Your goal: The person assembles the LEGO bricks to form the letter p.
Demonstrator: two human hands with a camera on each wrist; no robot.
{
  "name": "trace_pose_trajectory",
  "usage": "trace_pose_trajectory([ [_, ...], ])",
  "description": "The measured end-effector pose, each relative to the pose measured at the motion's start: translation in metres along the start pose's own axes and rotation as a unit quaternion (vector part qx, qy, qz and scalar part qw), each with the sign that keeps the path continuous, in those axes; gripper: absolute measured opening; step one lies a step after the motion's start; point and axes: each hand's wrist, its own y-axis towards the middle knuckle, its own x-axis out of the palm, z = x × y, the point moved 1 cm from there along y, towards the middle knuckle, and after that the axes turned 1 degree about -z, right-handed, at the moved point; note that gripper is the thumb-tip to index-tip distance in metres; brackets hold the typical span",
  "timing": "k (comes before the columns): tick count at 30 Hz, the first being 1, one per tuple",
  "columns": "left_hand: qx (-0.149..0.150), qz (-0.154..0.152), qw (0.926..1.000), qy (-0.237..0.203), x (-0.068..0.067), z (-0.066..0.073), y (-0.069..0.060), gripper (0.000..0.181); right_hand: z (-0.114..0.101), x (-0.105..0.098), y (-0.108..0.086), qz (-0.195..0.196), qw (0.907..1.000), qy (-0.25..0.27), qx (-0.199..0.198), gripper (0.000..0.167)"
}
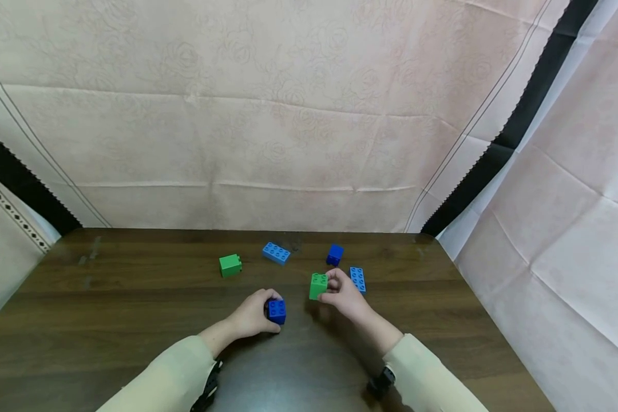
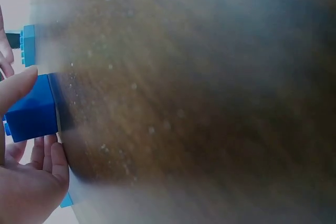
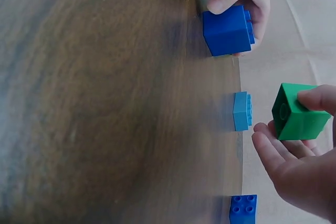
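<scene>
Left of centre at the brown wooden table, your left hand is gripping a dark-blue, square-topped plastic brick; across a gap, rightward and slightly farther away, your right hand is pinching a green, boxy plastic brick, lifted clear of the table

A brown wood-grain table is carrying a green toy brick, which is lying on its side. Farther right, a light-blue brick, a dark-blue brick and a second light-blue brick are resting apart.
</scene>
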Motion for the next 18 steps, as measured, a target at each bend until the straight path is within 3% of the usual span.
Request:
trace_pose_trajectory([
  [8,0.017,-0.004,0.9992,-0.037,-0.005,-0.003,-0.009,0.039,0.001,-0.003,-0.005,-0.002,0.9998,-0.02,-0.006,0.036],
  [18,0.024,0.008,0.9987,-0.044,-0.005,-0.008,-0.015,0.034,0.0,0.0,-0.008,-0.003,0.9991,-0.036,-0.022,0.037],
])
